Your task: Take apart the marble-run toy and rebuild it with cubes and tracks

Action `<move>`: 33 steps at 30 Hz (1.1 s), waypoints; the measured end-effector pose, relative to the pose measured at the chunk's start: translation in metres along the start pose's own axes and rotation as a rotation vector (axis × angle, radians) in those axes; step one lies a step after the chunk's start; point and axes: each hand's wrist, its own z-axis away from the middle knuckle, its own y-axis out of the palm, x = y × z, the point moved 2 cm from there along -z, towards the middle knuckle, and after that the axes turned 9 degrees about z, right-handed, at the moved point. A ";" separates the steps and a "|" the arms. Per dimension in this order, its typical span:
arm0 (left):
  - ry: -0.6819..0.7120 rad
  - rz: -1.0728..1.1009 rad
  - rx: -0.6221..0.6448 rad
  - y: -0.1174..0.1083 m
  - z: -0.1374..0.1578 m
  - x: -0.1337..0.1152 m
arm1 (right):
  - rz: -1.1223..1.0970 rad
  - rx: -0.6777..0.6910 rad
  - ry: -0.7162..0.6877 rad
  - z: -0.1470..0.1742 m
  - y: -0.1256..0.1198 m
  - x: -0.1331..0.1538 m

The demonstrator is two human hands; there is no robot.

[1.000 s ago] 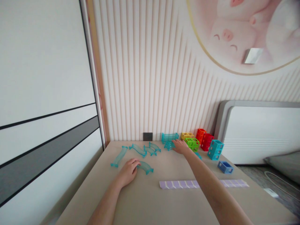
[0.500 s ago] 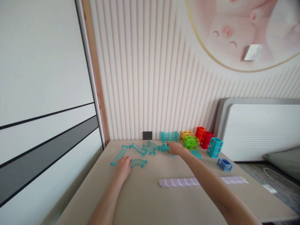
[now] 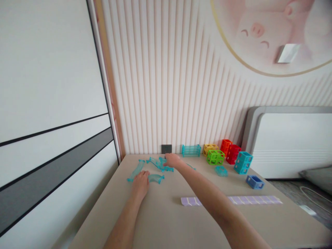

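Note:
My left hand (image 3: 140, 182) rests low on the table. Its fingers are closed at the left end of a curved translucent teal track piece (image 3: 156, 178). Beside it, a longer teal track piece (image 3: 137, 168) lies slantwise. Farther back, my right hand (image 3: 172, 160) is closed at a teal track piece (image 3: 165, 167). Its fingers partly cover that piece, and where it ends among its neighbours is hard to make out. Another teal track piece (image 3: 153, 162) lies just left of the right hand.
A teal rail-like piece (image 3: 191, 150) stands against the ribbed wall. Yellow, green (image 3: 215, 157), orange, red (image 3: 233, 154) and teal (image 3: 243, 163) block frames stand at the right. A blue frame (image 3: 255, 182) and a purple tile strip (image 3: 249, 200) lie nearer. A black socket (image 3: 166, 149) is behind.
My right hand has moved left with a teal track piece, towards the other track pieces. The left hand stays at the curved piece. The view has shifted slightly.

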 end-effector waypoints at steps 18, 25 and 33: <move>-0.016 0.069 -0.042 0.005 0.002 -0.002 | 0.119 -0.312 0.094 -0.032 0.007 -0.045; -0.011 0.079 -0.036 0.005 0.000 -0.003 | 0.256 -0.320 0.278 -0.012 0.007 -0.150; 0.002 0.082 -0.038 0.004 0.002 -0.005 | 0.373 -0.267 0.272 -0.021 0.028 -0.177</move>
